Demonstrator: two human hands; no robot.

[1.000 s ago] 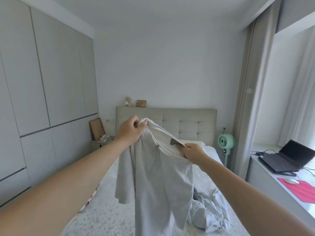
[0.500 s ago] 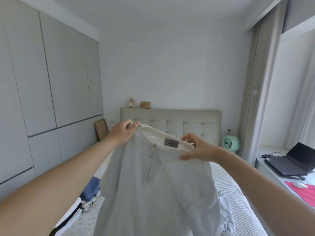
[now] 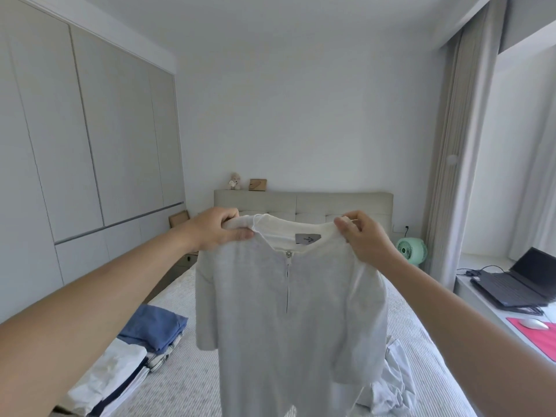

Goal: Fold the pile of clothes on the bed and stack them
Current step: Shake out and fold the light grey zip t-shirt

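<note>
Your bed (image 3: 192,383) runs away from you toward the padded headboard (image 3: 343,203), its striped cover showing on both sides of what you're holding. And there it is, front and centre: the pale grey top (image 3: 288,320) hanging in the air above the mattress, long axis straight up and down, neckline at the top, hem dropping out of view at the bottom edge. The side facing you shows a short zipper (image 3: 288,284) running down from the neck and a small grey label (image 3: 307,238) just inside the collar. One short sleeve hangs out to the left, the other is partly behind your right forearm.

Down on your left, a stack of folded clothes (image 3: 126,365) sits on the bed: a blue piece on top at the far end, white and dark-striped pieces nearer you. Lower right, a rumpled heap of light fabric (image 3: 394,383) lies on the cover, partly hidden by the top.

Your left hand (image 3: 218,230) grips the left shoulder of the top, fingers curled over the seam, thumb pressing from the front. Your right hand (image 3: 364,236) pinches the right shoulder between thumb and fingers. Both are raised level, well apart, stretching the neckline flat between them.
</note>
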